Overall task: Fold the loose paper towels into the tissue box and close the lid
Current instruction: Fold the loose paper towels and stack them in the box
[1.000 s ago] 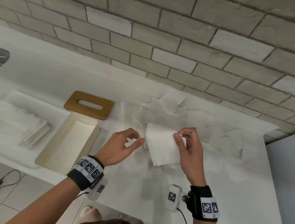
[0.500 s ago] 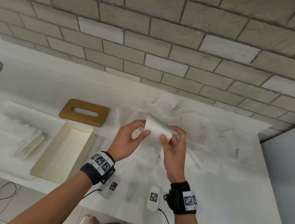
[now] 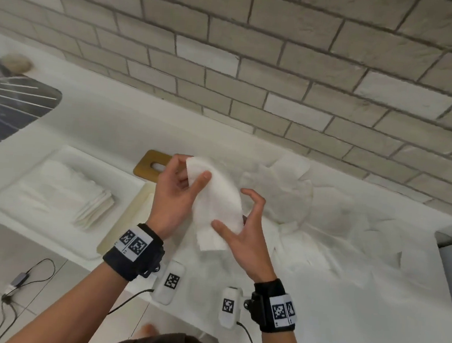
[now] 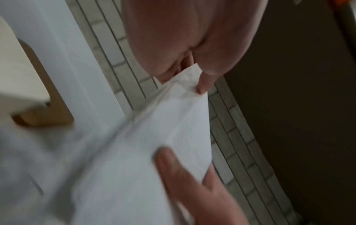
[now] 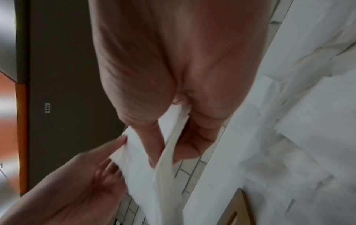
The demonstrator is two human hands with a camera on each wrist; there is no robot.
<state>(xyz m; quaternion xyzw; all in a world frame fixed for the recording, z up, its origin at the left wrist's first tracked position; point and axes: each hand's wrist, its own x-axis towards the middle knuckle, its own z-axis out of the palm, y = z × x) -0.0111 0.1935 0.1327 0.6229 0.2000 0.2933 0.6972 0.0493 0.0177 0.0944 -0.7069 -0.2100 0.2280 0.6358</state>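
My left hand (image 3: 192, 169) pinches the top corner of a folded white paper towel (image 3: 216, 206) between thumb and fingers; the left wrist view shows this pinch on the towel (image 4: 154, 144). Lower down, my right hand (image 3: 236, 216) grips the same towel, thumb in front and curled fingers behind, which the right wrist view shows on the towel (image 5: 169, 141). I hold it in the air above the counter, slanting from upper left to lower right. The open cream tissue box (image 3: 126, 217) lies under my left wrist, largely hidden. Its wooden lid (image 3: 147, 166) with a slot lies behind the box.
A white tray (image 3: 12, 193) at the left holds a stack of folded towels (image 3: 90, 206). Several loose towels (image 3: 286, 193) are spread over the white counter to the right, up to the brick wall. A dark sink (image 3: 6, 105) is at the far left.
The left hand, empty a second ago, has taken hold of the towel's top. Both hands rose and shifted left toward the box, and the towel is now folded narrower.
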